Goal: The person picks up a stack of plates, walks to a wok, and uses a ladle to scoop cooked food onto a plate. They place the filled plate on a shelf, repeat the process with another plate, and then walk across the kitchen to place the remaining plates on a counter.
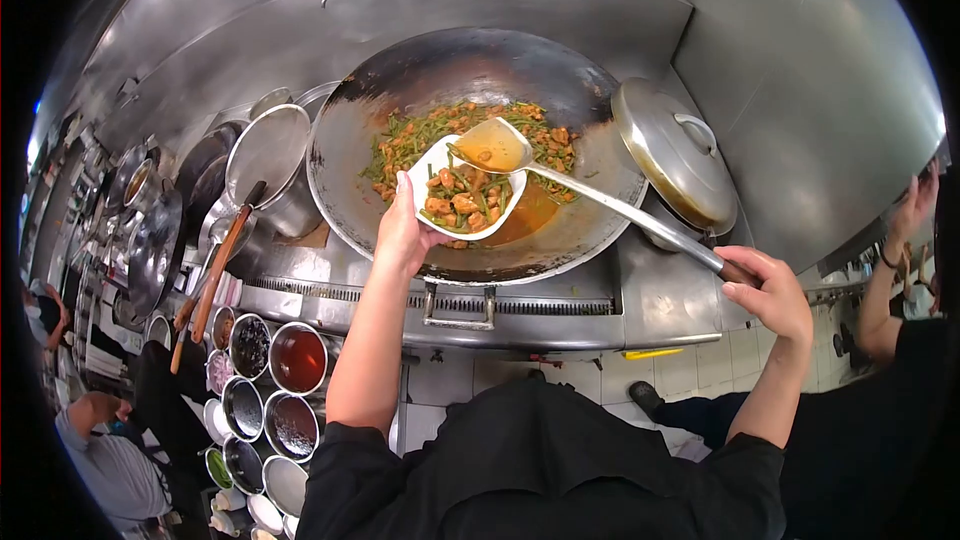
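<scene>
While the left hand (pixel 405 235) is clamped on a white bowl (pixel 437 155), its thumb along the near side and its fingers curling underneath, the right hand (pixel 768 292) is closed round the wooden grip (pixel 738 274) of a long wok spatula (pixel 640 215). Beyond the left fingertips, the bowl holds browned chunks, probably meat, with cut green beans, all glossy with sauce. Up and across from the right fist, the spatula's broad blade (pixel 493 143) lies over the bowl's far edge, cupping orange sauce; whether it touches the rim I cannot tell. Both are above the big wok (pixel 350 150), likely so that any drip falls back into it, and the long shaft seems to spare the right hand the heat. Below and past the bowl, more of the same food (pixel 400 145) spreads over the wok's bottom, with orange liquid pooled on the nearer side. Just beyond the wok's rim, a domed lid (pixel 665 150) leans on the right-hand side and a round strainer (pixel 268 153) sits on the left. Nearer the body, left of the bowl-holding forearm, round containers (pixel 298 358) stand clustered, presumably for easy reach.
</scene>
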A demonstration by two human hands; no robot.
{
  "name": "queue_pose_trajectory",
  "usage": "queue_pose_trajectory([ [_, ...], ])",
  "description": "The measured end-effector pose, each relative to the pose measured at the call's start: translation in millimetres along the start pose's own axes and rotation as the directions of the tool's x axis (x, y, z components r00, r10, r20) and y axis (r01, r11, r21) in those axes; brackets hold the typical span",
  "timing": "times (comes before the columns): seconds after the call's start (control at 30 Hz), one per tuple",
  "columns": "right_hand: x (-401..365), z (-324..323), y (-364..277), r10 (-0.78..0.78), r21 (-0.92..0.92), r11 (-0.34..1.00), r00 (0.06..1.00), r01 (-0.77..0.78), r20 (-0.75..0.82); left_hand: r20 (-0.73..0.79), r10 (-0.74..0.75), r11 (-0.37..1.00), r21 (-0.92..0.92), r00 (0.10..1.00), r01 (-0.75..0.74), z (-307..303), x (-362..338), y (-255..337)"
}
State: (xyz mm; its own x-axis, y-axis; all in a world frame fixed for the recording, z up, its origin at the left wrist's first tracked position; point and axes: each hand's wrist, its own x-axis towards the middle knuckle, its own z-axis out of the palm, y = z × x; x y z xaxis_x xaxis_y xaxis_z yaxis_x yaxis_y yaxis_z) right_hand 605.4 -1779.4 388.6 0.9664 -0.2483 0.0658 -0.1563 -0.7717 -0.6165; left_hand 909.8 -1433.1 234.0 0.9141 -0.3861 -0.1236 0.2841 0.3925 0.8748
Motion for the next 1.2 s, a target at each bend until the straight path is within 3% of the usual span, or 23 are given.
queue_pose_trajectory([
  [0.07, 0.0, 2.2, 5.4, 0.244, 0.223, 0.939, 0.964, -0.262, 0.105, -0.019, -0.023, 1.000, -0.007, 1.000, 0.023, -2.2, -3.0, 1.1],
  [0.2, -5.0, 9.9, 12.3, 0.304, 0.261, 0.914, 0.950, -0.312, 0.071, -0.067, 0.032, 0.999, -0.024, 0.997, -0.034, -6.9, -21.4, 7.6],
  [0.3, -3.5, 23.0, 29.9, 0.088, 0.103, 0.991, 0.994, -0.080, -0.071, -0.028, 0.083, 0.992, -0.091, 0.996, -0.086, -26.5, -31.2, 7.2],
  [0.33, -1.8, 24.5, 32.9, 0.111, 0.100, 0.990, 0.990, -0.101, -0.091, -0.026, 0.103, 0.985, -0.138, 0.994, -0.106, -29.4, -34.8, 8.2],
  [0.4, 6.7, 27.7, 21.6, 0.075, -0.159, 0.984, 0.997, -0.078, -0.021, -0.029, 0.117, 0.985, -0.127, 0.993, -0.120, -39.2, -45.8, 11.6],
  [0.53, 37.1, 40.8, 29.6, -0.053, -0.349, 0.934, 0.995, 0.079, 0.083, -0.154, 0.078, 0.985, -0.138, 0.985, -0.099, -47.5, -77.8, 21.1],
  [0.67, 81.1, 49.1, 29.3, 0.001, -0.348, 0.933, 0.967, 0.090, 0.254, -0.210, 0.044, 0.984, -0.158, 0.977, -0.078, -66.8, -106.8, 20.1],
  [0.8, 103.5, 73.1, 30.6, 0.059, -0.382, 0.923, 0.959, 0.053, 0.276, -0.223, 0.045, 0.983, -0.164, 0.974, -0.083, -68.8, -143.3, 18.7],
  [0.87, 101.1, 84.2, 24.2, 0.036, -0.585, 0.810, 0.999, -0.037, -0.013, -0.301, -0.026, 0.981, -0.189, 0.953, -0.033, -71.7, -162.1, 19.4],
  [0.9, 97.4, 87.6, 18.8, -0.064, -0.600, 0.799, 0.987, -0.036, -0.146, -0.314, -0.007, 0.982, -0.179, 0.950, -0.052, -77.1, -168.2, 16.6],
  [0.93, 94.6, 90.9, 18.6, -0.252, -0.576, 0.816, 0.926, 0.048, -0.280, -0.331, -0.012, 0.983, -0.177, 0.943, -0.050, -83.9, -172.8, 13.0],
  [1.0, 81.0, 99.3, -3.4, -0.386, -0.456, 0.875, 0.804, 0.163, -0.452, -0.295, -0.004, 0.978, -0.202, 0.955, -0.058, -100.6, -182.4, 3.3],
  [1.07, 60.2, 126.0, -27.2, -0.227, -0.020, 0.966, 0.806, 0.258, -0.547, -0.260, -0.005, 0.970, -0.234, 0.966, -0.058, -109.4, -192.2, -6.5],
  [1.13, 43.5, 162.2, -50.3, -0.254, 0.150, 0.909, 0.801, 0.390, -0.542, -0.329, -0.014, 0.961, -0.266, 0.944, -0.079, -128.8, -194.5, -30.4],
  [1.2, 27.2, 204.0, -63.5, -0.252, 0.283, 0.882, 0.884, 0.377, -0.393, -0.300, -0.013, 0.948, -0.308, 0.954, -0.084, -124.2, -204.9, -35.1],
])
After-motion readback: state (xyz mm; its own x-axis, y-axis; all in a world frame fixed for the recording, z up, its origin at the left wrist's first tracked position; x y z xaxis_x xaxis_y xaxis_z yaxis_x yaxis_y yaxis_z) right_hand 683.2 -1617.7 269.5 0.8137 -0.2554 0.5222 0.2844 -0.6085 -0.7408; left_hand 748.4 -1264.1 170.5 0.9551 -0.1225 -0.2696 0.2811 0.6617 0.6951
